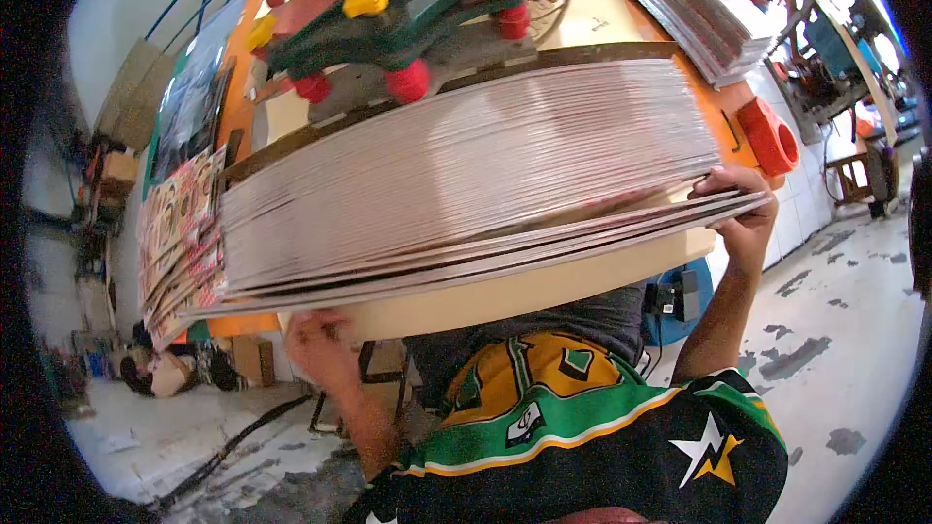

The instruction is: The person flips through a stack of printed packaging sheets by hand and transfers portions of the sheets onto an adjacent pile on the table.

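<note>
A long row of thin sheets (466,155) stands packed on edge across the orange table (243,68). At its near side several sheets lean apart from the row. My right hand (743,204) grips their right end, fingers over the top edge and thumb partly hidden. Near their lower left edge is my left hand (316,330), slightly blurred; its fingers are partly hidden by the sheets, and I cannot tell whether it grips them. A pale board (524,291) lies below the sheets, along the front.
Behind the row is a green machine frame (427,15) with red feet and yellow knobs. A red tape roll (768,136) sits at the right edge, below stacked sheets (694,10). Printed sheets (180,223) lie left. A person (165,374) is on the floor at lower left.
</note>
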The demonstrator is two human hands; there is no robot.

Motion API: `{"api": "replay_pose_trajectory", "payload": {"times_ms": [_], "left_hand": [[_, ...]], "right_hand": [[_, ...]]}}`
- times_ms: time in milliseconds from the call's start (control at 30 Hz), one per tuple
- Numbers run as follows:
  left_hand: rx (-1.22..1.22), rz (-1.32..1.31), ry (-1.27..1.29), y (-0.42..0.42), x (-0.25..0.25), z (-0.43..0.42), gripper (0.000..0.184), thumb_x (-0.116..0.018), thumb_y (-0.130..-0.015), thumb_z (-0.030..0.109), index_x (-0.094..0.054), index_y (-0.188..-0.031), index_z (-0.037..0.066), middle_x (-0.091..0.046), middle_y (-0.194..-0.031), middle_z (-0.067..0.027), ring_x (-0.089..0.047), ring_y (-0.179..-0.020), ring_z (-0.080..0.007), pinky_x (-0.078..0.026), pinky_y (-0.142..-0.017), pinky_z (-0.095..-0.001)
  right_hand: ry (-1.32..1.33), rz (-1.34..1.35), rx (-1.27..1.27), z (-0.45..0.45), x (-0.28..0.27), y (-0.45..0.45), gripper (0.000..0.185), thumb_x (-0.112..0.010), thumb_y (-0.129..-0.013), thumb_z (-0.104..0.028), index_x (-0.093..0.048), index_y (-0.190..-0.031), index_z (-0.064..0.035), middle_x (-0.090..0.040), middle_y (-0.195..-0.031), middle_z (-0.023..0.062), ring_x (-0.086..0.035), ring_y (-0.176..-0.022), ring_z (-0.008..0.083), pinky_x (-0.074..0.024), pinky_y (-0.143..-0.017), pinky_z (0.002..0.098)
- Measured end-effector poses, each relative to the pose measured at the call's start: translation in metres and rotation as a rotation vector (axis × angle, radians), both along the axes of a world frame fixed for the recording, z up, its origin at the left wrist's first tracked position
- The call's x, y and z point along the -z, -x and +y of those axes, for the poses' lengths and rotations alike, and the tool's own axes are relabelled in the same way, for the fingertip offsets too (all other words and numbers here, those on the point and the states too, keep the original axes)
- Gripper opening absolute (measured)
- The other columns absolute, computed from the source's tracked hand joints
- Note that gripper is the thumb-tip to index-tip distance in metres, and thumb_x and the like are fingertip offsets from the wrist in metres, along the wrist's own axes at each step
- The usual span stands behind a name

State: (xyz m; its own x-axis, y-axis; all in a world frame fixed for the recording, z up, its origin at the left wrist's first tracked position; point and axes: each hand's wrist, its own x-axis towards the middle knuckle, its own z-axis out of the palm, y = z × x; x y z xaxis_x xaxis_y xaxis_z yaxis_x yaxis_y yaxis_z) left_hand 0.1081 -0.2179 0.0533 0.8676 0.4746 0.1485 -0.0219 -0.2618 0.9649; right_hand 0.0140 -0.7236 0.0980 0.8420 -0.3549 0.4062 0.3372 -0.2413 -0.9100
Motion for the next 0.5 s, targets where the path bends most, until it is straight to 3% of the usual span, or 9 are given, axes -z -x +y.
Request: {"api": "replay_pose_trajectory", "payload": {"times_ms": [67,133,167,233,267,333,367,433,500], "left_hand": [[-0.197,-0.112,0.002,-0.009,-0.004,0.029,0.014,-0.058,-0.097,0.015,-0.061,-0.1,0.002,-0.064,-0.079,-0.0057,-0.058,-0.068,-0.0136,-0.046,-0.058,-0.0254],[-0.255,-0.406,-0.122,-0.02,-0.006,0.046,0.027,-0.059,-0.096,0.011,-0.056,-0.122,0.005,-0.063,-0.108,-0.0106,-0.06,-0.088,-0.018,-0.051,-0.068,-0.0273],[-0.229,-0.405,-0.11,-0.024,-0.008,0.055,0.027,-0.059,-0.096,0.011,-0.056,-0.122,0.005,-0.063,-0.108,-0.0106,-0.06,-0.088,-0.018,-0.051,-0.068,-0.0273],[-0.231,-0.343,-0.365,-0.03,-0.012,0.071,0.048,-0.061,-0.092,0.007,-0.046,-0.138,0.009,-0.054,-0.128,-0.0151,-0.056,-0.109,-0.0238,-0.053,-0.08,-0.0313],[-0.216,-0.343,-0.355,-0.034,-0.013,0.08,0.048,-0.061,-0.092,0.007,-0.046,-0.138,0.009,-0.054,-0.128,-0.0151,-0.056,-0.109,-0.0238,-0.053,-0.08,-0.0313],[-0.084,-0.361,0.053,-0.041,-0.014,0.091,0.059,-0.058,-0.091,0.002,-0.038,-0.147,0.011,-0.046,-0.14,-0.017,-0.049,-0.124,-0.0267,-0.052,-0.09,-0.0355],[-0.075,-0.361,0.06,-0.042,-0.019,0.084,0.059,-0.058,-0.091,0.002,-0.038,-0.147,0.011,-0.046,-0.14,-0.017,-0.049,-0.124,-0.0267,-0.052,-0.09,-0.0355],[-0.127,-0.188,-0.514,-0.043,-0.031,0.072,0.056,-0.052,-0.096,0.007,-0.035,-0.149,0.012,-0.041,-0.147,-0.0178,-0.046,-0.129,-0.029,-0.049,-0.098,-0.0392],[-0.099,-0.097,-0.462,-0.048,-0.023,0.077,0.052,-0.046,-0.102,0.017,-0.03,-0.152,0.014,-0.037,-0.15,-0.0179,-0.044,-0.132,-0.0306,-0.047,-0.101,-0.0408]], "right_hand": [[0.007,-0.043,0.06,0.005,0.006,-0.002,0.062,-0.085,-0.069,-0.017,-0.058,-0.122,0.001,-0.068,-0.091,0.0122,-0.068,-0.083,0.0196,-0.0563,-0.077,0.0318],[0.028,-0.088,0.091,0.01,0.01,-0.006,0.066,-0.083,-0.071,-0.014,-0.054,-0.128,-0.0013,-0.065,-0.086,0.009,-0.065,-0.078,0.0166,-0.0557,-0.072,0.0289],[0.036,-0.104,0.111,0.012,0.013,-0.008,0.07,-0.083,-0.071,-0.015,-0.051,-0.131,-0.0001,-0.064,-0.087,0.0086,-0.065,-0.077,0.0162,-0.0548,-0.07,0.0281],[-0.08,-0.127,0.124,0.027,0.005,-0.01,0.086,-0.089,-0.064,-0.025,-0.048,-0.134,0.0028,-0.065,-0.089,0.009,-0.063,-0.086,0.0169,-0.0499,-0.08,0.0286],[-0.09,-0.131,0.118,0.03,0.002,-0.01,0.09,-0.09,-0.064,-0.025,-0.045,-0.137,0.0031,-0.063,-0.089,0.0087,-0.062,-0.089,0.0173,-0.0482,-0.083,0.0302],[-0.05,-0.138,0.119,0.03,0.001,-0.01,0.089,-0.089,-0.066,-0.021,-0.043,-0.138,0.0028,-0.062,-0.091,0.008,-0.061,-0.09,0.017,-0.0475,-0.084,0.0302],[-0.032,-0.139,0.131,0.032,-0.001,-0.01,0.088,-0.088,-0.066,-0.019,-0.043,-0.138,0.0027,-0.062,-0.092,0.0077,-0.061,-0.09,0.0167,-0.0474,-0.083,0.0297],[-0.024,-0.16,0.113,0.032,0.005,-0.009,0.083,-0.087,-0.069,-0.013,-0.044,-0.138,0.002,-0.061,-0.094,0.0065,-0.06,-0.091,0.0154,-0.0471,-0.082,0.0276],[0.052,-0.192,0.157,0.032,0.013,-0.008,0.077,-0.084,-0.073,-0.008,-0.044,-0.138,0.0012,-0.059,-0.096,0.0051,-0.059,-0.091,0.0137,-0.047,-0.08,0.0257]]}}
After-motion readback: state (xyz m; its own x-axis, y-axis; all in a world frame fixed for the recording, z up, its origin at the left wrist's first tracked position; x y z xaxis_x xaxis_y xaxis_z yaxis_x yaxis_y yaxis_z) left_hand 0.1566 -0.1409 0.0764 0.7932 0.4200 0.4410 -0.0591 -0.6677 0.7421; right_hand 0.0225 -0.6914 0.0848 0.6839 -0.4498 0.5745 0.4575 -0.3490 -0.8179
